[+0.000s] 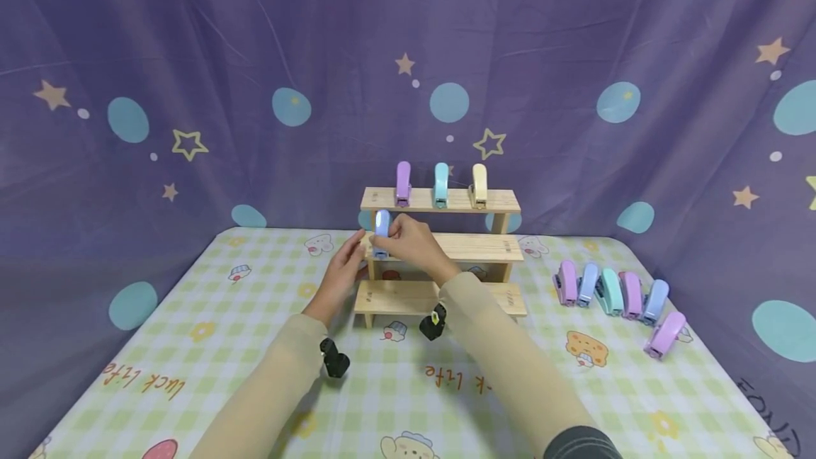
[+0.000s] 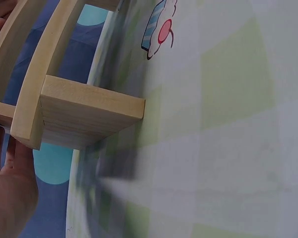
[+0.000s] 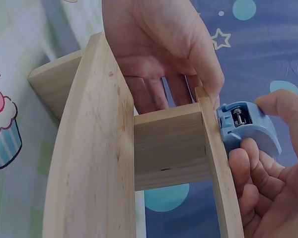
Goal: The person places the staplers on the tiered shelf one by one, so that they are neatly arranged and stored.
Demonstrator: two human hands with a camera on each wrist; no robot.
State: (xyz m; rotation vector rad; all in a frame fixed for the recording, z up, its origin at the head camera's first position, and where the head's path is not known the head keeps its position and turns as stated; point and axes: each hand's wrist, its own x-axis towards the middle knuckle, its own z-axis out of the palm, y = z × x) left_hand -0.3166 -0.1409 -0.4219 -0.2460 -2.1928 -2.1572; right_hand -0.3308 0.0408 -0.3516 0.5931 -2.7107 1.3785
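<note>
My right hand (image 1: 416,245) pinches a small blue stapler (image 1: 382,222) between thumb and fingers. It stands upright at the left end of the middle step of a wooden three-step stand (image 1: 440,294). In the right wrist view the stapler's (image 3: 260,130) base is right against the board, its metal spring showing. My left hand (image 1: 339,276) holds the left end of that same step, its thumb by the board's edge and its fingers reaching behind the side support. On the top step stand a purple stapler (image 1: 403,183), a turquoise stapler (image 1: 440,184) and a cream stapler (image 1: 479,185).
Several more staplers, among them a turquoise one (image 1: 610,292), stand in a slanting row right of the stand. A purple one (image 1: 666,335) sits nearest the table's right edge. A checked cloth (image 1: 255,346) covers the table, and a purple curtain (image 1: 357,34) hangs behind.
</note>
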